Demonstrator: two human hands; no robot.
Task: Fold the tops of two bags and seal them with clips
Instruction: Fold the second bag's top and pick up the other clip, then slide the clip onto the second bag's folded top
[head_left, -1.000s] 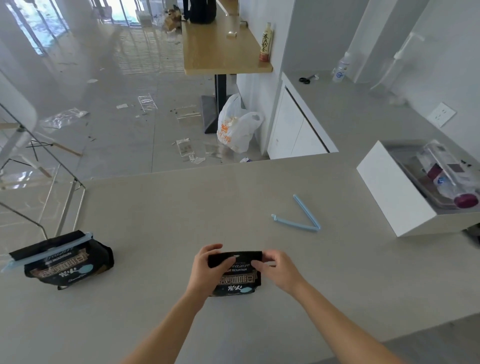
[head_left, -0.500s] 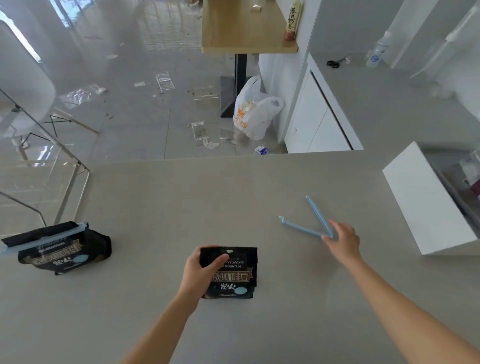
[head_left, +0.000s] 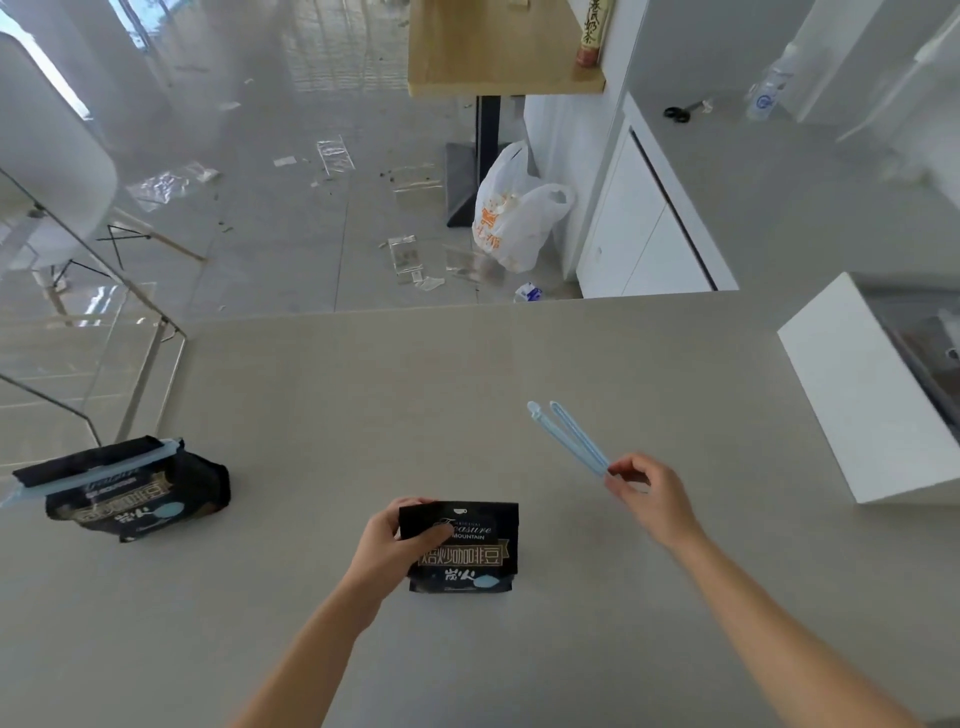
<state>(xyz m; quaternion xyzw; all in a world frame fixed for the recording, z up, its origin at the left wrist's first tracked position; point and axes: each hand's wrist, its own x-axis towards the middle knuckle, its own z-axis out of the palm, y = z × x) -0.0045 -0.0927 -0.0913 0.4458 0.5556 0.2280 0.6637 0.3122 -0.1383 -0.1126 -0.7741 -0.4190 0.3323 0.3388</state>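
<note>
A small black foil coffee-bean bag (head_left: 462, 551) is stood on the pale grey bench (head_left: 363, 395) near the middle front, its top folded down; "TREASURE MOUNTAIN" can be read on it in light script above gold Chinese characters, while the smaller print near its base is too fine to make out. Its upper left corner is pinched by the left hand (head_left: 387, 545), thumb across the front, the other fingers hidden behind the bag. To the right, a light blue plastic sealing clip (head_left: 569, 441) is held at its hinged end by the right hand (head_left: 647, 496), the grip closed on it with fingertips; the two arms of the clip are parted only slightly and point far-left, and whether it touches the bench cannot be told. At the far left a second black foil bag (head_left: 137, 499) is laid, a blue clip (head_left: 98, 470) already across its folded top; its left end is cut off by the frame. A white box (head_left: 862, 395) at the right is partly cropped, its contents blurred.
</note>
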